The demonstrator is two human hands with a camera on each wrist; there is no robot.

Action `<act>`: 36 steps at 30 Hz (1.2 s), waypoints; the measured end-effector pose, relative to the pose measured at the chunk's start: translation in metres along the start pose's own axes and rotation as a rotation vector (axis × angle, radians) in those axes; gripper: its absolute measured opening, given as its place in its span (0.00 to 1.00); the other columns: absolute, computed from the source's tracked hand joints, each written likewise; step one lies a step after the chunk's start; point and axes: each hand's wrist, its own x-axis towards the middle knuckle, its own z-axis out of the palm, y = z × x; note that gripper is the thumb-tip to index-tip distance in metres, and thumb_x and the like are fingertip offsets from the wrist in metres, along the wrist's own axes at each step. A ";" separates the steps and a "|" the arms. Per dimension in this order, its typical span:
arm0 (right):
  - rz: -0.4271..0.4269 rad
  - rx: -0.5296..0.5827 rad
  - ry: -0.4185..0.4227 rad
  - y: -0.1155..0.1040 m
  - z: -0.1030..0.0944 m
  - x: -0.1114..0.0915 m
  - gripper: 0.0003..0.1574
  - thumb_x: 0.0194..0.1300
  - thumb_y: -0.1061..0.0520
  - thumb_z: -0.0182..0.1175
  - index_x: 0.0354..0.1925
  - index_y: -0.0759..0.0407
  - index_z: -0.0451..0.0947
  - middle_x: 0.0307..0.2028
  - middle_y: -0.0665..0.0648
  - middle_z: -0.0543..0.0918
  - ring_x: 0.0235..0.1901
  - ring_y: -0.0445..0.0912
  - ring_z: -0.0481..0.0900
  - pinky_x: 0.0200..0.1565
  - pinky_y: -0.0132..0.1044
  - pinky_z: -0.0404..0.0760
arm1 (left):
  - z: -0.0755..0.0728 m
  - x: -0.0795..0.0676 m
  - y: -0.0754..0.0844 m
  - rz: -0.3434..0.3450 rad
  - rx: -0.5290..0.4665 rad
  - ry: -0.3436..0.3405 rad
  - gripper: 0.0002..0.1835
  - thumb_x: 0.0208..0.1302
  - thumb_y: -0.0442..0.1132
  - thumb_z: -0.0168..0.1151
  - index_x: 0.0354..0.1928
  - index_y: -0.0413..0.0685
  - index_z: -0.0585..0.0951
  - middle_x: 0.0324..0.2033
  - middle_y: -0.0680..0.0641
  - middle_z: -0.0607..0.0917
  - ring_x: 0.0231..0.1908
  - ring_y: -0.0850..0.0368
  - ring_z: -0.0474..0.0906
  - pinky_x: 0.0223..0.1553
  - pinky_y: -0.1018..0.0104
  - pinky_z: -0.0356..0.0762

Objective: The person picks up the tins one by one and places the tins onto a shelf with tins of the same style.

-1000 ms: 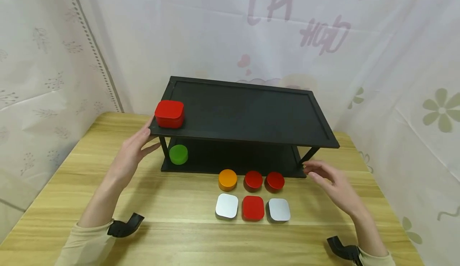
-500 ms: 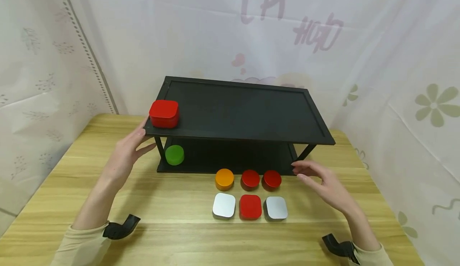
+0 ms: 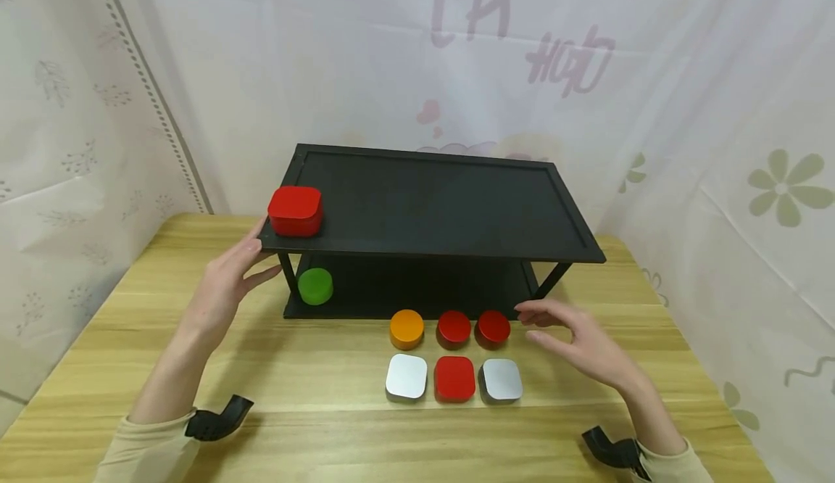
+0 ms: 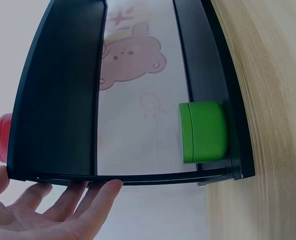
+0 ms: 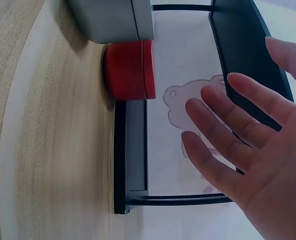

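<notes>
My left hand (image 3: 222, 291) rests at the left end of a black two-tier shelf (image 3: 430, 204), fingers extended against its side edge. In the left wrist view the fingertips (image 4: 112, 187) lie along that edge. A red rounded-square tin (image 3: 296, 212) sits on the top tier beside this hand. Below it, a green round tin (image 3: 316, 286) stands on the lower tier. My right hand (image 3: 580, 339) hovers with loosely spread fingers and nothing in it, just right of a dark red round tin (image 3: 492, 329). In the right wrist view its open palm faces the shelf.
In front of the shelf, an orange round tin (image 3: 406, 328) and another red round tin (image 3: 453, 329) line up with the dark red one. Closer stand a white square tin (image 3: 406, 376), a red square tin (image 3: 454, 378) and a silver square tin (image 3: 501, 379). A printed curtain (image 3: 365, 55) hangs behind.
My right hand has moved left from the shelf's right front corner toward the dark red round tin. The left hand stays at the shelf's left end. The head view has shifted slightly.
</notes>
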 end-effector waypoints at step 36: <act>-0.070 0.019 -0.225 0.001 0.007 0.000 0.32 0.69 0.46 0.69 0.67 0.51 0.76 0.60 0.51 0.85 0.55 0.51 0.84 0.58 0.44 0.87 | 0.002 0.000 0.000 0.017 0.015 0.024 0.28 0.83 0.47 0.45 0.79 0.52 0.62 0.80 0.54 0.61 0.61 0.71 0.77 0.55 0.76 0.84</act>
